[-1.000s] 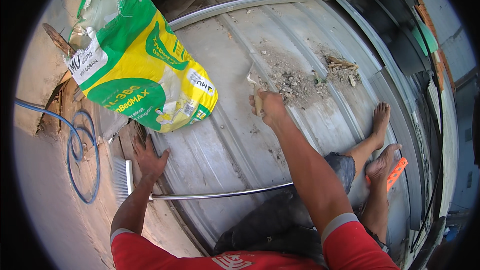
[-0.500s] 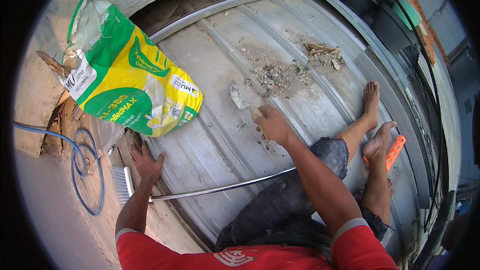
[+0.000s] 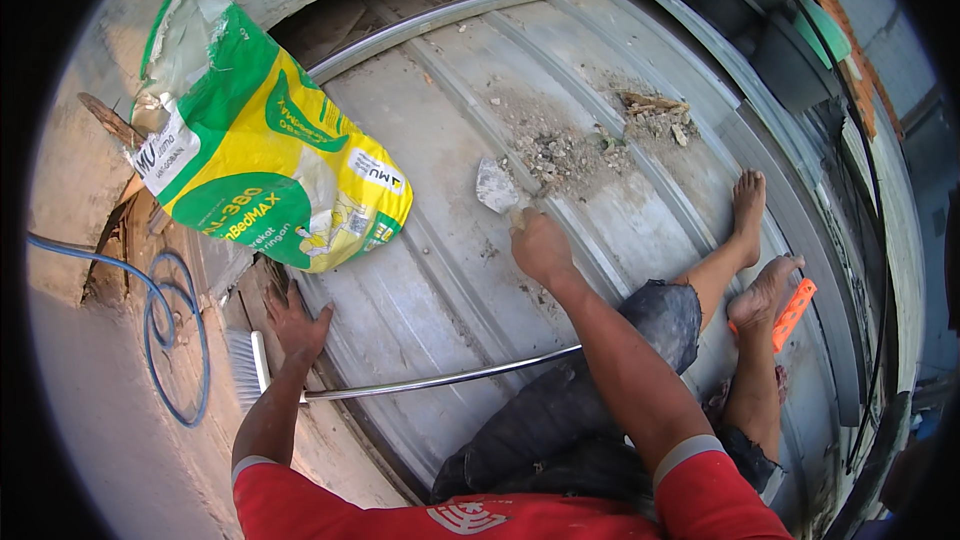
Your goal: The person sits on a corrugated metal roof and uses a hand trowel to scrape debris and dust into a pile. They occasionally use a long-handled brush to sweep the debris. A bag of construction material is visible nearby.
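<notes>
My right hand (image 3: 543,248) is closed around the handle of a small trowel (image 3: 495,186), whose pale, dusty blade lies over the ribbed metal sheet (image 3: 430,290). Just beyond the blade spreads a heap of grey rubble and dust (image 3: 570,158). Fingers apart, my left hand (image 3: 298,325) rests flat at the sheet's left edge and holds nothing. Beside that hand lies a broom (image 3: 258,360) with grey bristles, its shiny handle running right toward my leg. A green and yellow bag (image 3: 270,155), torn open at the top, leans on the left beyond my left hand.
A blue hose (image 3: 205,380) coils at the left. An orange-handled tool (image 3: 793,316) lies by my foot at the right. Dark tubs (image 3: 790,60) stand at the back right. A metal strip (image 3: 440,28) crosses the sheet's far end; splintered wood (image 3: 650,103) sits among the rubble.
The trowel blade has turned and now shows its flat face more, slightly right of where it was. My right hand shifted only a little; the left stays in place.
</notes>
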{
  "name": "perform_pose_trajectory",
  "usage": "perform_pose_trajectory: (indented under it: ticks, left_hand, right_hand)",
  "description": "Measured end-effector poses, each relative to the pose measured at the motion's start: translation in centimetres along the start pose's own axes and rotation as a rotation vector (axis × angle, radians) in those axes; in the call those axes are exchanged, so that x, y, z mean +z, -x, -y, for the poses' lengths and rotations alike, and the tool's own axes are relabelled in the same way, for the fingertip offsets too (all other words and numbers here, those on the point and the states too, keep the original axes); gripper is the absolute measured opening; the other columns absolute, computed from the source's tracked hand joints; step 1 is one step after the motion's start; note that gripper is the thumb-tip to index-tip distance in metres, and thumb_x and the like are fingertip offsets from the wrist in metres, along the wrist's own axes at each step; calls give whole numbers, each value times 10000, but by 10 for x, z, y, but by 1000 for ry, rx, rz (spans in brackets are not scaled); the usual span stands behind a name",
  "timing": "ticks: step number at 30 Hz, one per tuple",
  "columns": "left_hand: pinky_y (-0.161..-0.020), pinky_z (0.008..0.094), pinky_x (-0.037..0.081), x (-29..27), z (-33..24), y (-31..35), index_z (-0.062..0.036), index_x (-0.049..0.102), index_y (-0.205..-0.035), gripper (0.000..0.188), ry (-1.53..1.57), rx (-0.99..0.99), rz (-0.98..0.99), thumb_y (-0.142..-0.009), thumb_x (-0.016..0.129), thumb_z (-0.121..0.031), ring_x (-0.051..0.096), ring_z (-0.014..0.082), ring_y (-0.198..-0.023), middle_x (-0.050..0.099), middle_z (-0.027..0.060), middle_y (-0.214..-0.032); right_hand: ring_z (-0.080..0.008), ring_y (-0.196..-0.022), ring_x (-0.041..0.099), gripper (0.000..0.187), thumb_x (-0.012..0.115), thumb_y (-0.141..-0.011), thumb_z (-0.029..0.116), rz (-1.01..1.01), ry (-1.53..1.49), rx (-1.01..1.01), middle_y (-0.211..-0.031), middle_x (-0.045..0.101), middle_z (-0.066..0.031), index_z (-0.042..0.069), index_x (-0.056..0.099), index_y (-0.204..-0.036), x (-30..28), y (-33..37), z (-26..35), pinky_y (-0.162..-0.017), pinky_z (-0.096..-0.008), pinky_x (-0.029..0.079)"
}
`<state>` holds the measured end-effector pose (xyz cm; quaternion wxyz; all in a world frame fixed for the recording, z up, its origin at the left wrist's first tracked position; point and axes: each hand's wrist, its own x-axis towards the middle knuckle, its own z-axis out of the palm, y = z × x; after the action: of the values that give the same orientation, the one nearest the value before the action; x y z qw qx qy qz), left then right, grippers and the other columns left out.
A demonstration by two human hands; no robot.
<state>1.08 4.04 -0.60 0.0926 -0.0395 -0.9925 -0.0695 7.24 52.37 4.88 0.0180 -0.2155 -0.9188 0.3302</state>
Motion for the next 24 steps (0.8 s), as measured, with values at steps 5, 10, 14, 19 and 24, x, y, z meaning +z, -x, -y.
perform_pose_trajectory:
  ticks: [5,10,14,19,24]
  left_hand:
    - [-1300,675,177,-2,-1,0,-44,470,-1625,1018,-12,-18,12,-829,853,-550,161,523,-1642,241,367,-1725]
    - [-1296,681,175,-5,-3,2,-42,474,-1622,1015,16,-33,20,-830,848,-554,158,523,-1642,238,370,-1722]
    - [-1287,685,185,-8,-4,3,-24,477,-1613,1013,38,-4,-1,-830,846,-551,154,523,-1642,236,371,-1721]
    - [-1280,689,196,-10,-8,2,-13,479,-1605,998,13,-32,4,-837,847,-533,146,523,-1643,232,371,-1721]
    - [-1291,670,195,-12,-9,4,-16,477,-1610,999,23,-18,4,-838,847,-530,124,498,-1658,233,369,-1722]
  right_hand:
    - [-495,-1183,684,299,616,-961,59,-6,43,62,-1238,681,-343,-73,643,-1228,4,-4,10,-1024,-551,560]
    - [-471,-1232,649,343,611,-954,42,-32,170,75,-1303,648,-297,-65,593,-1279,19,14,9,-1015,-549,569]
    - [-479,-1175,653,306,586,-958,38,-130,209,34,-1247,653,-290,-7,576,-1260,25,15,7,-982,-566,555]
    - [-438,-1237,645,327,566,-998,53,-114,305,-32,-1303,637,-278,-43,569,-1311,15,11,12,-982,-512,585]
    - [-435,-1184,683,317,580,-1000,81,-111,349,-124,-1260,678,-273,-43,603,-1291,-22,26,25,-956,-501,591]
